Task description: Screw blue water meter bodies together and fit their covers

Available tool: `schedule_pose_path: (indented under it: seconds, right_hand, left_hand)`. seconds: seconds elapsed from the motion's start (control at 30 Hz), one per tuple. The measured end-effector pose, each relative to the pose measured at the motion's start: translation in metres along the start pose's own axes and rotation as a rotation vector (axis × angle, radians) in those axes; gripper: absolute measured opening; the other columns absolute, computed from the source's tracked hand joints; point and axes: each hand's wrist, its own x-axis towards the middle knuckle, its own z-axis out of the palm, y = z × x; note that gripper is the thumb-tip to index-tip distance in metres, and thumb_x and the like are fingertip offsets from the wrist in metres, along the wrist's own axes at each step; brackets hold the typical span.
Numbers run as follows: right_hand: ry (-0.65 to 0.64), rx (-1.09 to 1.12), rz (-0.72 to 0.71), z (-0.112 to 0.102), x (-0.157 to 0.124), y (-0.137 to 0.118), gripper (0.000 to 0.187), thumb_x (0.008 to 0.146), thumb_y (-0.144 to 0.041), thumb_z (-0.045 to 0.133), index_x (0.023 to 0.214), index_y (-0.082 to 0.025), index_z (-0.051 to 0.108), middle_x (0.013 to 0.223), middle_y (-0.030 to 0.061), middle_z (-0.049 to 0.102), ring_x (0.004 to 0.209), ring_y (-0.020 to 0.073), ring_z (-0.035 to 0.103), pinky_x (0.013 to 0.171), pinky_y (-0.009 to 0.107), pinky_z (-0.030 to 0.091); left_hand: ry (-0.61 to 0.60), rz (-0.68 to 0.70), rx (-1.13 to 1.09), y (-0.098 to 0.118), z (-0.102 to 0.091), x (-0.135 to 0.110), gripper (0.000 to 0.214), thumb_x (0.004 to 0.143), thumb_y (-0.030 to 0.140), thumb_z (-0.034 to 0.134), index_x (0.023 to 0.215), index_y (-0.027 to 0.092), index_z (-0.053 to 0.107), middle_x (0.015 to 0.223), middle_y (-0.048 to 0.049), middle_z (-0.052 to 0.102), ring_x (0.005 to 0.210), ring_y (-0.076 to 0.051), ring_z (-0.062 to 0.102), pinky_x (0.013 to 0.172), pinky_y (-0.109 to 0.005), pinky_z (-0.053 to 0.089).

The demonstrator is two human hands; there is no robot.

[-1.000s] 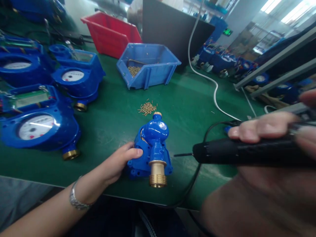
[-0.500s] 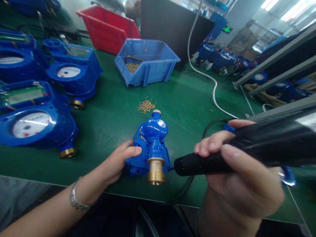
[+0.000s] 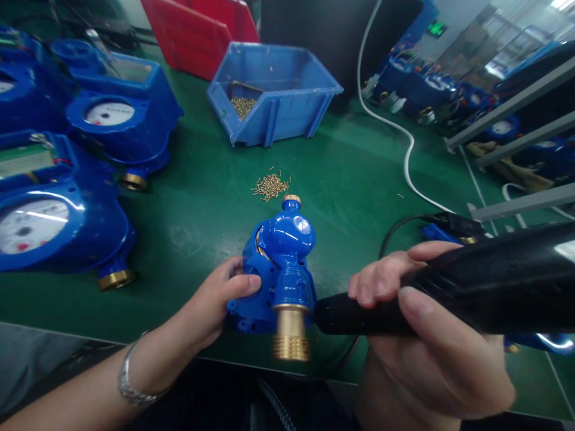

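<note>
My left hand [image 3: 224, 296] is closed on the left side of a blue water meter [image 3: 291, 239], its thumb on the plastic housing. The meter rests on the green table with its threaded brass end toward me. In my right hand [image 3: 431, 335] is a black electric screwdriver [image 3: 489, 287], held level and pointing left. Its nose meets or nearly meets the meter's right side; the bit is hidden. A heap of small brass screws [image 3: 271, 187] lies just beyond the meter.
A blue bin [image 3: 278, 90] with screws inside stands behind the heap, and a red bin [image 3: 193, 36] is behind it. Several blue water meters [image 3: 117, 114] stand at left. A white cable [image 3: 406, 149] and grey rack [image 3: 516, 108] are at right.
The screwdriver's nose has come closer to the meter's right side, and its bit no longer shows. My view has shifted a little, with the bins higher in it.
</note>
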Motion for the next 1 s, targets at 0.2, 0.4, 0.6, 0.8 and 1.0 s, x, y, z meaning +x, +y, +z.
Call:
schedule_pose_path:
  seconds: [0.2,0.4,0.6,0.8,1.0]
  right_hand:
    - [-0.001,-0.007,-0.013,-0.002,-0.002,0.001,0.025,0.068,-0.015,0.059,0.092,-0.018,0.053,0.060,-0.0021,0.056,0.051,0.0132,0.054,0.052,0.030,0.047]
    - [0.019,0.000,0.006,-0.002,-0.003,0.004,0.035,0.065,-0.015,0.059,0.099,-0.019,0.051,0.058,-0.0033,0.056,0.049,0.0136,0.053,0.049,0.030,0.046]
    - [-0.094,-0.066,-0.114,-0.005,0.007,-0.037,0.036,0.066,-0.016,0.057,0.103,-0.020,0.058,0.060,-0.0017,0.056,0.050,0.0147,0.053,0.048,0.031,0.046]
    - [-0.429,-0.288,0.040,-0.015,0.003,-0.072,0.036,0.077,-0.025,0.062,0.111,-0.029,0.051,0.094,0.0029,0.065,0.058,0.0143,0.060,0.053,0.029,0.051]
    - [-0.914,-0.572,0.270,-0.014,-0.023,-0.020,0.061,0.063,0.000,0.056,0.117,-0.026,0.047,0.119,0.0059,0.055,0.077,0.0164,0.064,0.072,0.033,0.054]
  left_hand:
    - [-0.030,0.020,0.003,-0.001,0.000,0.000,0.055,0.057,0.037,0.069,0.101,0.011,0.051,0.091,-0.0108,0.066,0.078,-0.025,0.062,0.071,-0.034,0.048]
    - [-0.061,0.053,0.039,-0.001,-0.003,0.001,0.052,0.061,0.037,0.068,0.102,0.010,0.052,0.092,-0.0106,0.066,0.080,-0.024,0.061,0.072,-0.033,0.047]
    - [-0.084,0.012,0.083,0.003,-0.007,0.001,0.055,0.061,0.038,0.068,0.104,0.009,0.052,0.097,-0.0146,0.065,0.088,-0.029,0.061,0.080,-0.040,0.045]
    - [-0.069,0.036,0.060,0.002,-0.006,0.001,0.052,0.056,0.038,0.070,0.098,0.011,0.054,0.088,-0.0100,0.066,0.082,-0.025,0.061,0.077,-0.036,0.045]
    - [-0.051,0.085,0.046,0.002,-0.007,0.000,0.032,0.058,0.031,0.069,0.082,0.013,0.059,0.074,-0.0046,0.067,0.071,-0.020,0.060,0.066,-0.030,0.046]
